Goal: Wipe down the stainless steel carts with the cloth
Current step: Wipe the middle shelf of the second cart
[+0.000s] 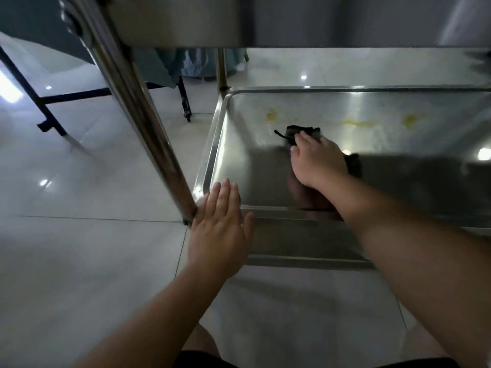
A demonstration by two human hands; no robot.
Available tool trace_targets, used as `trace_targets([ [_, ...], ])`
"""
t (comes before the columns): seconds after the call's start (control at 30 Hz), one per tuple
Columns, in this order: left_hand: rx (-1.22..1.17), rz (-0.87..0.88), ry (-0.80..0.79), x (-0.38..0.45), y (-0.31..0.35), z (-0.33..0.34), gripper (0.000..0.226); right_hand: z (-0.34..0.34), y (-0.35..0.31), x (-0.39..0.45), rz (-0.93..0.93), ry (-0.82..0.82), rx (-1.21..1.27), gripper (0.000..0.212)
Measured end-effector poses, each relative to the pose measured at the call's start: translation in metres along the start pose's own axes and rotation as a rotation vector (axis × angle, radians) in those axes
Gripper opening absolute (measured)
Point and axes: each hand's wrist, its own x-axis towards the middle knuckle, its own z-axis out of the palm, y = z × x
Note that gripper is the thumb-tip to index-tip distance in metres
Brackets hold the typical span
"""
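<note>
Head view looks down into the lower shelf [220, 134] of a stainless steel cart, a shallow tray with raised rim. Inside it: a dark cloth [303, 132] lying on the shelf floor, left of centre, toward the far edge. Right hand [316, 160] lies on top of the cloth, palm down, pressing it onto the steel; part of the cloth shows beyond the fingers [305, 138], another bit pokes out at the right of the wrist. Cannot tell whether those fingers curl round the cloth or only lie flat on it.

Yellowish stains [356, 122] lie on the shelf floor beyond the cloth, one at left near the far edge, a streak and a blot to the right.

Left hand [219, 227] rests flat at the near left corner of the shelf, over the rim, fingers straight and close together, thumb out, touching the base of the cart's upright post [138, 107].

Upper shelf [186, 19] overhangs at top. Pale tiled floor [79, 248] around the cart; black frame legs [47, 112] stand on it at far left.
</note>
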Motion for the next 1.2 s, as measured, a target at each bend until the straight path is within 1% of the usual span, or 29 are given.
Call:
trace_targets([
  [0.1, -0.013, 0.011, 0.029, 0.000, 0.000, 0.002, 0.074, 0.006, -0.064, 0.025, -0.152, -0.069, 0.030, 0.057],
  [0.17, -0.013, 0.008, 0.041, 0.000, 0.000, 0.004, 0.074, 0.009, -0.096, 0.024, -0.290, -0.116, 0.044, 0.056],
  [0.27, -0.010, -0.007, 0.066, -0.003, 0.002, 0.005, 0.075, 0.012, -0.101, -0.003, -0.507, -0.143, 0.096, 0.053],
  [0.33, -0.027, -0.004, 0.100, -0.006, 0.003, 0.004, 0.076, 0.008, -0.086, -0.026, -0.582, -0.172, 0.103, 0.051],
  [0.47, -0.049, -0.035, 0.096, -0.013, 0.006, 0.001, 0.076, 0.000, -0.046, -0.074, -0.618, -0.177, 0.040, 0.055],
  [0.57, -0.070, -0.043, 0.050, -0.016, 0.006, -0.003, 0.073, -0.006, -0.013, -0.110, -0.584, -0.189, 0.014, 0.065],
  [0.63, -0.087, -0.052, 0.003, -0.020, 0.008, -0.007, 0.073, -0.010, 0.007, -0.127, -0.559, -0.166, 0.014, 0.071],
  [0.7, -0.094, -0.073, -0.079, -0.021, 0.009, -0.016, 0.074, -0.014, 0.021, -0.142, -0.536, -0.109, 0.018, 0.067],
  [0.8, -0.111, -0.081, -0.268, -0.015, 0.006, -0.032, 0.076, -0.026, 0.032, -0.155, -0.492, -0.007, 0.014, 0.051],
  [0.87, -0.134, -0.083, -0.391, -0.009, 0.005, -0.046, 0.077, -0.037, 0.033, -0.157, -0.490, -0.010, -0.010, 0.042],
  [0.9, -0.147, -0.094, -0.454, -0.007, 0.005, -0.054, 0.077, -0.046, 0.031, -0.158, -0.478, -0.066, -0.025, 0.040],
  [0.97, -0.181, -0.129, -0.553, -0.006, 0.009, -0.074, 0.079, -0.065, 0.021, -0.160, -0.401, -0.248, -0.080, 0.037],
  [1.07, -0.253, -0.186, -0.662, -0.029, 0.024, -0.113, 0.077, -0.097, 0.004, -0.171, -0.148, -0.463, -0.151, 0.029],
  [1.13, -0.286, -0.206, -0.750, -0.057, 0.037, -0.146, 0.077, -0.124, -0.003, -0.188, 0.008, -0.640, -0.087, 0.032],
  [1.2, -0.295, -0.215, -0.853, -0.087, 0.051, -0.184, 0.075, -0.153, -0.012, -0.213, 0.044, -0.791, -0.098, 0.037],
])
